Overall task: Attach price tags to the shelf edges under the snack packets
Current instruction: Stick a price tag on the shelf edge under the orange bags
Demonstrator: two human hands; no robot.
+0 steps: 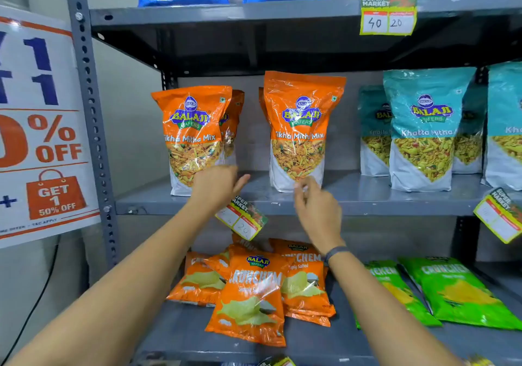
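A yellow-edged price tag (242, 219) hangs tilted on the front edge of the grey middle shelf (353, 206), with its upper left corner behind my left wrist. My left hand (217, 186) is just above it, fingers spread near the base of the left orange Tikha Mitha Mix packet (192, 136), thumb pointing right. My right hand (316, 207) is to the right of the tag. Its fingertips are pinched together at the bottom of the right orange packet (300, 128); I see nothing clearly between them.
Another price tag (387, 15) hangs on the top shelf edge, and a tilted one (500, 218) on the middle shelf at right. Teal Khatta Mitha packets (423, 128) stand to the right. Orange Crunchem packets (251, 289) and green packets (457, 292) lie on the lower shelf. A sale poster (42, 128) hangs left.
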